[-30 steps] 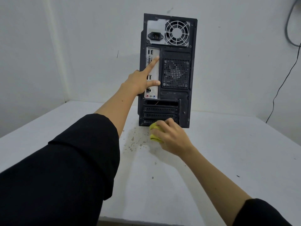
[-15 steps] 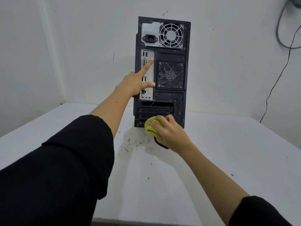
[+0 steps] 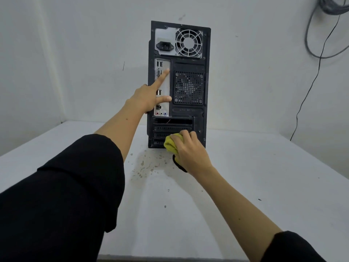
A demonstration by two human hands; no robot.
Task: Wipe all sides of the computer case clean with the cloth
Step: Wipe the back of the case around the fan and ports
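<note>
The black metal computer case (image 3: 188,86) stands upright near the white table's (image 3: 264,176) far edge, perforated rear panel facing us. The left hand (image 3: 149,97) braces it, forefinger and thumb straight on the port plate. The right hand (image 3: 188,150) grips a bunched yellow cloth (image 3: 170,144) against the bottom slots.

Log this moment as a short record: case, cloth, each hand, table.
case: computer case upright on the table, rear panel facing the camera
cloth: yellow cloth bunched against the lower expansion slots
right hand: right hand grips the cloth
left hand: left hand steadies the case, forefinger on the port panel
table: white table, spots in front of the case
</note>
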